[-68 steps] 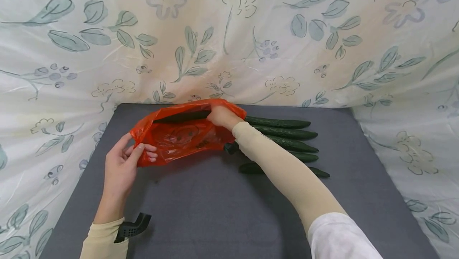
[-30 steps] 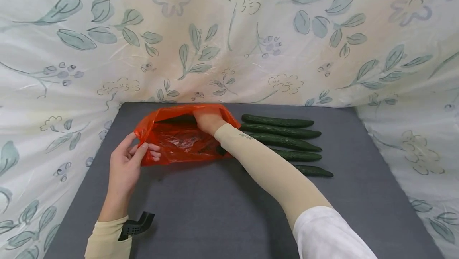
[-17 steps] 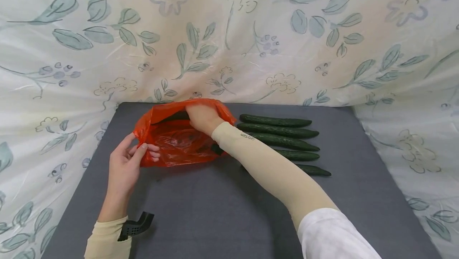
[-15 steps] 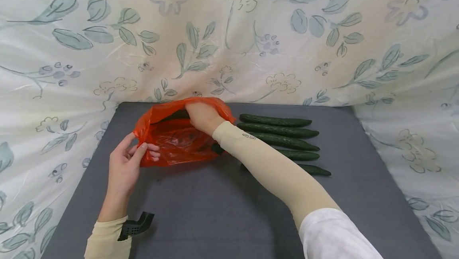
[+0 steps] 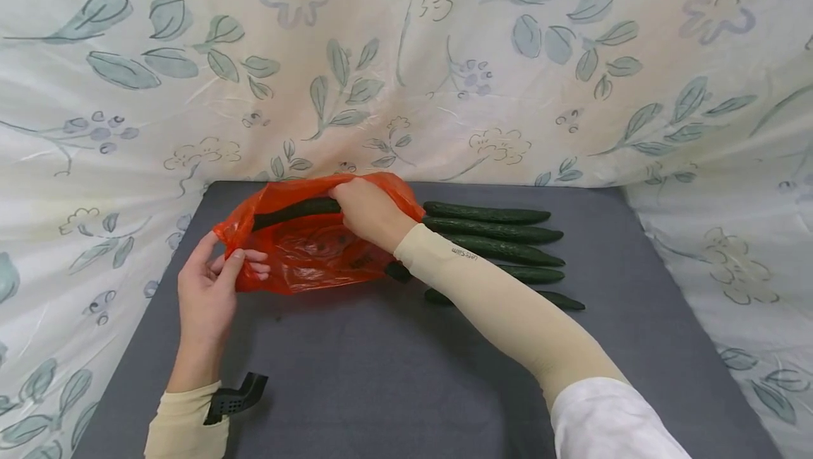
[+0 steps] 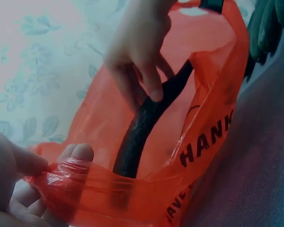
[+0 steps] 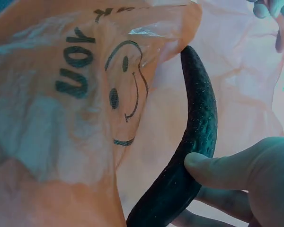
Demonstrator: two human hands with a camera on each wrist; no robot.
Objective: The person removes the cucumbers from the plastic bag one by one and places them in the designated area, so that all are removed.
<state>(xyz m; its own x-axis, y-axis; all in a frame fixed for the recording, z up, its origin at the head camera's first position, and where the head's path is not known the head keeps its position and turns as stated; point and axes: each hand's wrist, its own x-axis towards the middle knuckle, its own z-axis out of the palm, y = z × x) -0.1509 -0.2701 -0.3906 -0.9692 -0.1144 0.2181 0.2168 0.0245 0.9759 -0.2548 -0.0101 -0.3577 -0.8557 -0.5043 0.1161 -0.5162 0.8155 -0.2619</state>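
Note:
A red plastic bag (image 5: 317, 251) with black print lies on its side, its mouth spread toward me. My left hand (image 5: 208, 288) pinches the bag's left rim between thumb and fingers. Inside the mouth, my right hand (image 5: 373, 215) grips a dark green cucumber (image 5: 295, 211) near its right end. Seen by the right wrist camera, the thumb (image 7: 222, 171) presses on the curved cucumber (image 7: 201, 116), fingers beneath. The left wrist view has the cucumber (image 6: 144, 123) slanting through the bag, its lower end behind red film. Whether more lies deeper inside is hidden.
Several cucumbers (image 5: 492, 231) lie in a rough row to the right of the bag, partly covered by the right forearm. Everything rests on a dark grey table (image 5: 381, 374). A floral sheet (image 5: 406, 78) hangs behind and at both sides.
The right hand went left into the bag, then came slightly back to the right, and more of the cucumber shows. The left hand has drawn the rim a little left.

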